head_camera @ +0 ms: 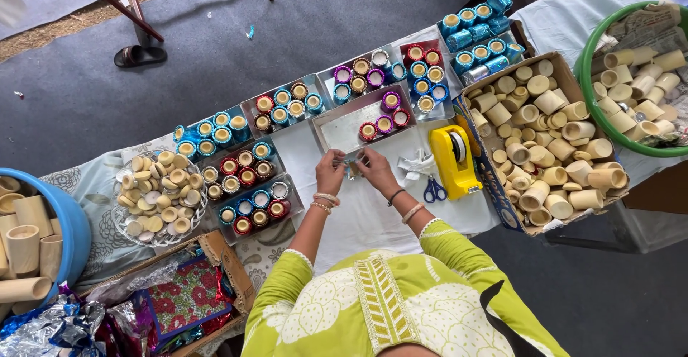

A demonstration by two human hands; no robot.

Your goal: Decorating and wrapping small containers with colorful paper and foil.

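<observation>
Both hands met over the white surface (362, 217), just in front of the person's body. The left hand (331, 173) and the right hand (376, 169) each had the fingertips pressed together in a pinch, and between them they held a small shiny piece (352, 162). It was too small to tell whether this was a cup already part wrapped or only a strip of foil.

Just beyond the fingertips lay a silver tray (342, 133) with three finished red and purple cups (384, 120) at its far end. To the outer side of the right hand stood a yellow tape dispenser (454, 160), with blue-handled scissors (433, 188) near that wrist. Further out on that side, a cardboard box (571, 79) was heaped with plain pale cups. Well out from the left hand, trays of foil-covered cups (247, 170) sat beside a glass plate (117, 222) of pale round discs.

As a judgement, the step in hand looked like the fitting or smoothing of a shiny covering on one small piece, midway through rather than done, since both hands were pinching it. A next move would seem to call for one hand keeping its pinch firm so that the piece did not slip or unwind. The other hand would then be free to reach for the dispenser or the tray.
</observation>
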